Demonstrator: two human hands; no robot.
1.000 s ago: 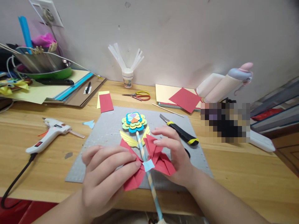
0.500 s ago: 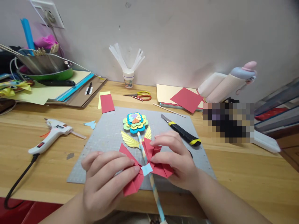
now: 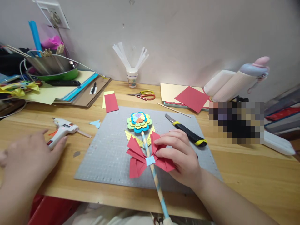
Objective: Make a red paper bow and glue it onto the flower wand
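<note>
I have the right hand [image 3: 177, 153] clamped on the red bow [image 3: 150, 160], which sits across the striped stick [image 3: 157, 185] over the mat [image 3: 105, 153]; the left hand [image 3: 30, 156], thumb and fingers apart, nears the glue gun [image 3: 65, 127].

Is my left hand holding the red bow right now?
No, only the right hand holds the red bow, while the left hand is off beside it, at the glue gun.

A hand could pass over the left part of the grey mat [image 3: 103, 159], between the glue gun [image 3: 65, 129] and the red bow [image 3: 136, 167]. Farther right, the right hand [image 3: 181, 153] and utility knife [image 3: 188, 132] stood in the way.
</note>
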